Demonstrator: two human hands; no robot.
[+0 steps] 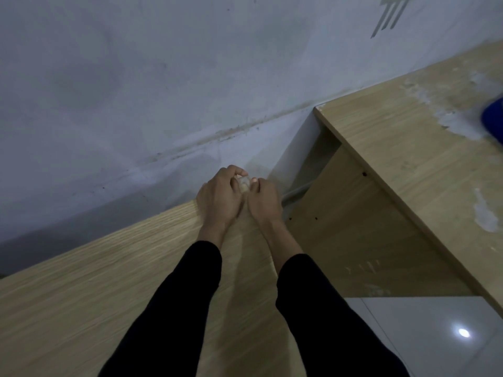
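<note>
The grey-blue wall fills the view behind the light-wood board, and a stained seam runs along it just above the board's far edge. The board itself lies flat under both forearms and serves as the landmark here. To the right of the board and set lower stands a wooden desk, its top laminate worn away in pale patches. A blue object, cut off by the frame, lies on that desk, well apart from the board. Glossy floor tile shows below the board's right edge, with a lamp glare on it.

Above the board's far right corner the 2 hands meet. The left hand has its fingers curled, with forefinger and thumb pinching a small pale clump, possibly tape or film; it is too blurred to name more closely. The right hand is curled too, its thumb tip pressed against the same clump from the other side. The clump sits between the fingertips, right over that corner, and whether it touches the board cannot be told.

As a judgement, the work is midway at best. The clump is gripped by both hands, but nothing shows it freed, torn or set down. Pulling it apart or clearing it from the corner seems left to do.
</note>
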